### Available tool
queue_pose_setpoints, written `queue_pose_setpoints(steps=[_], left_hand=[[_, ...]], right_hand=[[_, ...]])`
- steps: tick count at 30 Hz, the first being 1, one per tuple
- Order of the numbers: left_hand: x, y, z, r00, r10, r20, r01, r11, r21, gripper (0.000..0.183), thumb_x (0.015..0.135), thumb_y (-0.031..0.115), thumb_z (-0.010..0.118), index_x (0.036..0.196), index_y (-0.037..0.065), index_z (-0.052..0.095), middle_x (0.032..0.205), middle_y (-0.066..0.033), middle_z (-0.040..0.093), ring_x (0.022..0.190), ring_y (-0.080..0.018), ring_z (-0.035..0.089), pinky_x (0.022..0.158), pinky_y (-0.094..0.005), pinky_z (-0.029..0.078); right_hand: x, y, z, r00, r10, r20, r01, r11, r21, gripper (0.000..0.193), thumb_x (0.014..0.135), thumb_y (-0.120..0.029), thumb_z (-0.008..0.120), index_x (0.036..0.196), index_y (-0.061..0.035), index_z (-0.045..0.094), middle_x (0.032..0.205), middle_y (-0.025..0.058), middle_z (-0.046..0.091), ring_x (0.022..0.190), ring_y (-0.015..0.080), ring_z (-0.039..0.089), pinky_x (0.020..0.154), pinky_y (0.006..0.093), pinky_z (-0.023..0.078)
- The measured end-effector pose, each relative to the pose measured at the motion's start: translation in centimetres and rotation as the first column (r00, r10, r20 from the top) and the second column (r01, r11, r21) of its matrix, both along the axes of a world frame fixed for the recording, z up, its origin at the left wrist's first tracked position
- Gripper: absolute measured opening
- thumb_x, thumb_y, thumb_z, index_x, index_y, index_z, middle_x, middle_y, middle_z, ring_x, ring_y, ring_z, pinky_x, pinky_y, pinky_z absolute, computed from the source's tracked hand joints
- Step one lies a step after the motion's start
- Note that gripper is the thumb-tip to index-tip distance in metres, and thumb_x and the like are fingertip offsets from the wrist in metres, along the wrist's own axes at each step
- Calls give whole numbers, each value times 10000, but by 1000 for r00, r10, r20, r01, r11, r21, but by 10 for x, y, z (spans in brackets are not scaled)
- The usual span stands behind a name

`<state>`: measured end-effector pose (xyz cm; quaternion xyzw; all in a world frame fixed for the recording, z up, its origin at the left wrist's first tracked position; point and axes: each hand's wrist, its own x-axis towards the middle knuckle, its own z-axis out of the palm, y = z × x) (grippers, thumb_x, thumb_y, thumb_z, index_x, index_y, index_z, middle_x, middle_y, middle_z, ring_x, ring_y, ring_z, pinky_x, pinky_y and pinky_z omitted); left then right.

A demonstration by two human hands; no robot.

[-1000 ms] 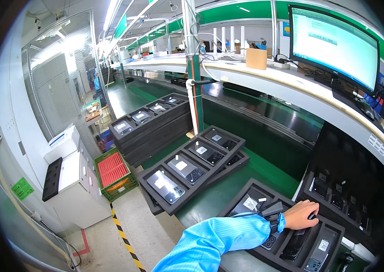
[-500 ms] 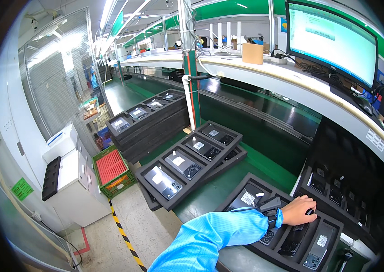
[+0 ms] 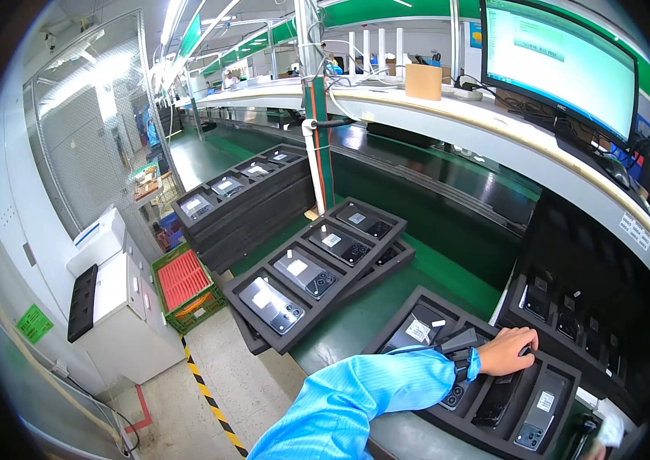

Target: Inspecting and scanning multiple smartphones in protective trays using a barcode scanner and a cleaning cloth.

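Note:
My left hand (image 3: pixel 506 353), in a blue sleeve, reaches over a black foam tray (image 3: pixel 459 425) at the lower right. Its fingers are closed around a small dark thing I cannot make out, at the upper end of a slot holding a black smartphone (image 3: pixel 496 400). A dark device (image 3: pixel 460 354) is strapped to my wrist. Beside it in the tray lie a labelled smartphone (image 3: pixel 536 422) and another labelled smartphone (image 3: pixel 417 328); my forearm hides part of the tray. At the lower right edge, my right hand (image 3: pixel 598 449) shows partly, blurred, near a whitish smear.
Left of my tray, stacked foam trays (image 3: pixel 317 268) hold several smartphones; a taller tray stack (image 3: pixel 248 207) stands behind. More phones sit in a dark tray (image 3: pixel 562 326) at the right. A monitor (image 3: pixel 562 69) stands on the shelf. A green crate (image 3: pixel 194 310) sits on the floor.
My right hand and a blurred whitish shape have appeared at the lower right. My left hand stays at the same slot, its fingers slightly shifted. The view has shifted slightly.

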<state>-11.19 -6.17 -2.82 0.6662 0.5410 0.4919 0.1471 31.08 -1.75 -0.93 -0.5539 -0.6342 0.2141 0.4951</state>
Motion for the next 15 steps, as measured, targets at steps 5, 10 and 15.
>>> queue_pose_setpoints(steps=[5, 10, 15], left_hand=[[-7, 3, -6, 993, -36, 113, 30, 998, 58, 265, 833, 168, 620, 1001, 0, 503, 888, -188, 605, 855, -403, 599, 764, -446, 462], [1, 5, 5, 993, -83, 88, 86, 996, -39, 256, 838, 184, 645, 970, 5, 519, 915, -176, 620, 853, -382, 616, 746, -432, 470], [-8, -6, 12, 999, -51, -13, 52, 995, 79, 266, 888, 269, 685, 997, 33, 626, 1013, -147, 625, 999, -325, 604, 868, -409, 507]], right_hand=[[-140, -59, 54, 728, 685, 29, -602, 659, -450, 296, 1010, -216, 557, 812, 1, 589, 666, 35, 578, 582, 114, 533, 519, 296, 418], [-183, -76, 50, 477, 851, 220, -726, 522, -447, 280, 1019, -191, 526, 804, -19, 575, 633, 48, 545, 570, 130, 512, 545, 296, 411], [-175, -69, 19, 672, 735, 89, -635, 635, -440, 216, 924, -171, 673, 1034, 16, 683, 734, 86, 655, 671, 145, 591, 645, 312, 496]])
